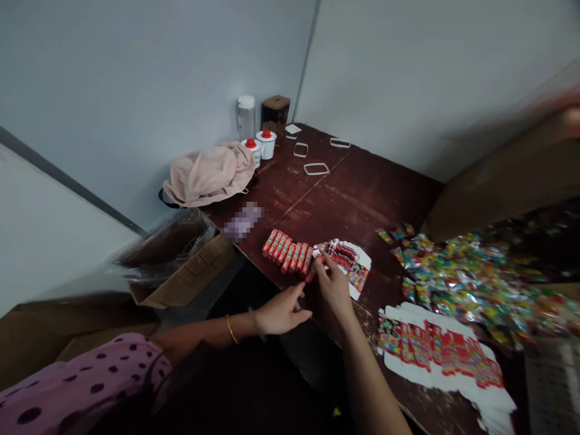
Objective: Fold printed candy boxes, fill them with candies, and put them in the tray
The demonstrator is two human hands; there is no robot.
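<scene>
My right hand (334,284) pinches a small red box (312,273) at the table's near edge, at the right end of a row of several like red boxes (286,250). My left hand (283,311), with a gold bangle on the wrist, hovers just left of it with fingers partly curled and pointing at the box, holding nothing that I can see. A flat printed carton blank (356,266) lies just beyond my right hand.
A dark wooden table (344,193) fills the corner. Flat carton blanks (435,350) and a heap of colourful wrapped sweets (475,284) lie right. An open cardboard box (181,266) stands left. A pink cloth (211,172), red-topped cups (260,145) and a bottle (246,116) sit behind.
</scene>
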